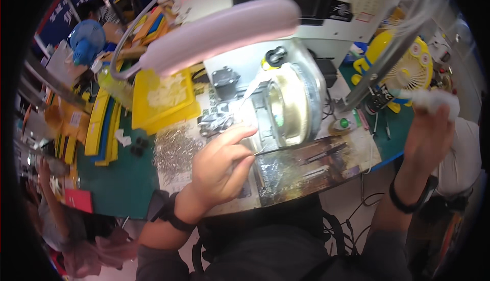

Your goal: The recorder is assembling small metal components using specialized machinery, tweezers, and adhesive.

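My left hand (220,167) is over the bench mat, thumb and fingers pinched on a thin wire-like piece (261,151) in front of the round spool-like part (292,110) of the machine. Raised at the right, my right hand (431,135) grips a white object (438,102) whose narrow end points left; it is blurred, and I cannot tell its kind. To the left of my left hand spreads a heap of small thin metal pieces (176,154). Just beyond my left fingers are crumpled silvery pieces (217,121) under bright light.
A pink lamp (224,33) hangs across the work area. Yellow trays (140,120) stand at left, near yellow and blue bars (102,127). A yellow fan (408,64), dark can (378,99) and small green-capped bottle (341,124) stand right. Another person (56,219) sits at far left.
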`<state>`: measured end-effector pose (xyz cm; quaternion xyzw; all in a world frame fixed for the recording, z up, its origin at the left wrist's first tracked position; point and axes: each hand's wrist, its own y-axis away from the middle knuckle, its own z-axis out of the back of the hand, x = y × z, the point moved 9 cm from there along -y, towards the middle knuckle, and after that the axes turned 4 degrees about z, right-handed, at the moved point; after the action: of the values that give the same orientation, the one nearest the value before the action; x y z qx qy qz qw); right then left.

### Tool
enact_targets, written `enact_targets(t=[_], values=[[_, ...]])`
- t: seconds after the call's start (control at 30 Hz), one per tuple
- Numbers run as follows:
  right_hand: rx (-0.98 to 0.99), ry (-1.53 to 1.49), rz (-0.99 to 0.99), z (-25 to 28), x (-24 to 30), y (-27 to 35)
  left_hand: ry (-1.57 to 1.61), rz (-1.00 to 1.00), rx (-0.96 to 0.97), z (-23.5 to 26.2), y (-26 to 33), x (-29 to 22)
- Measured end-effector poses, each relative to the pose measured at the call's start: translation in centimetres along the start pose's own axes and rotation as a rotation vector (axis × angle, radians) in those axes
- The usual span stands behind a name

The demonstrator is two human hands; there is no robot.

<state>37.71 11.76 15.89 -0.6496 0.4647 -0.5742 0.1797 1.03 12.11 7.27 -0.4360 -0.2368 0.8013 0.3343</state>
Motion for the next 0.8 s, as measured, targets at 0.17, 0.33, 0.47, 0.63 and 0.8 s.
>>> enact_targets(t=[0.17, 0.33, 0.47, 0.63, 0.8], values=[[0.444, -0.004, -0.043, -11.5, 0.9, 8.4, 0.014, -0.007, 0.003, 0.1, 0.2, 0.8], [0.591, 0.026, -0.02, -14.1, -0.2, 8.8, 0.064, 0.028, 0.04, -0.2, 0.1, 0.7], [0.604, 0.029, -0.026, -14.8, -0.6, 9.0, 0.052, 0.02, 0.043, -0.1, 0.0, 0.6], [0.599, 0.065, -0.036, -15.0, -0.9, 9.0, 0.051, 0.007, 0.034, 0.1, 0.1, 0.5], [0.59, 0.053, -0.058, -15.0, -0.9, 9.1, 0.055, 0.008, 0.033, 0.0, 0.1, 0.5]])
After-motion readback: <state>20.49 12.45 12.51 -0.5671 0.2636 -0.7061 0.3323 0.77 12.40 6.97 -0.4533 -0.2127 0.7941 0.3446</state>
